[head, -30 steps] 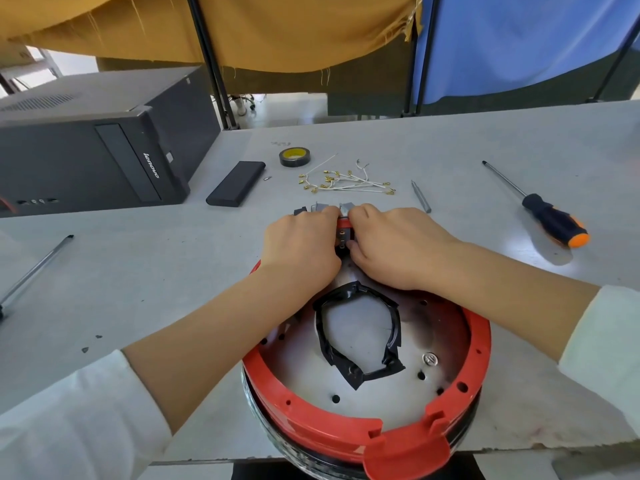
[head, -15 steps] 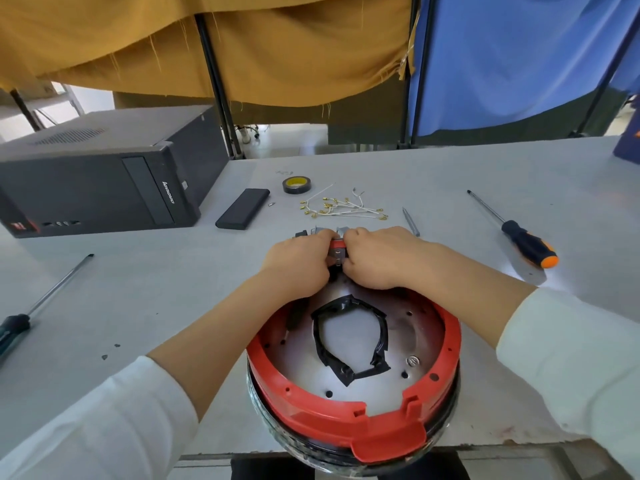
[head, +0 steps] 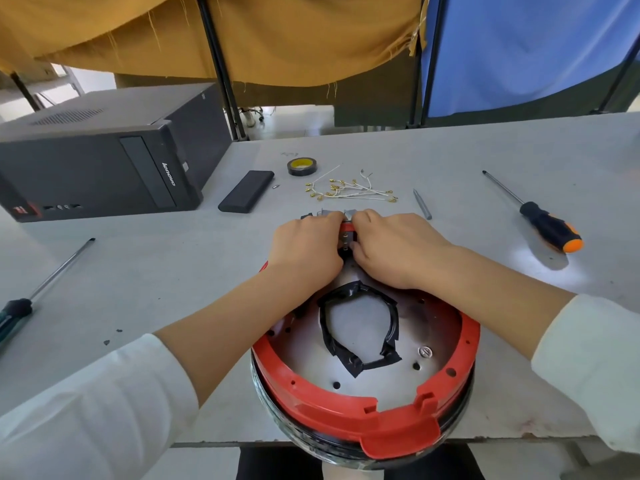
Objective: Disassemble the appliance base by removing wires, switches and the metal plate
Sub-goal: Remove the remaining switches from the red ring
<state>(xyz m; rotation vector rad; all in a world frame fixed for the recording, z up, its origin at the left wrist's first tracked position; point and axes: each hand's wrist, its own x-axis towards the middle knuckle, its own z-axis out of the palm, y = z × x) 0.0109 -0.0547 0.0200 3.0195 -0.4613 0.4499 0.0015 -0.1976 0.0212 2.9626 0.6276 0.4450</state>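
Observation:
The round red appliance base [head: 353, 408] lies upside down at the table's near edge, partly overhanging it. Inside shows its silver metal plate [head: 304, 358] with a black taped ring [head: 360, 327]. At the base's far rim sits a switch block [head: 347, 233] with grey metal tabs. My left hand [head: 304, 251] and my right hand [head: 394, 251] both grip this block from either side, fingers curled over the rim. The fingertips are hidden behind the rim. A bundle of white wires [head: 349, 190] with brass terminals lies loose on the table beyond the hands.
A black computer tower [head: 104, 161] lies at the left. A black flat case [head: 246, 191] and a tape roll [head: 301, 167] sit behind the base. An orange-black screwdriver [head: 535, 216] lies right, a metal bit [head: 421, 208] nearer, another screwdriver [head: 38, 289] left.
Both hands stay clamped on the switch block at the far rim. The camera has shifted a little; the base and hands have not visibly moved on the table.

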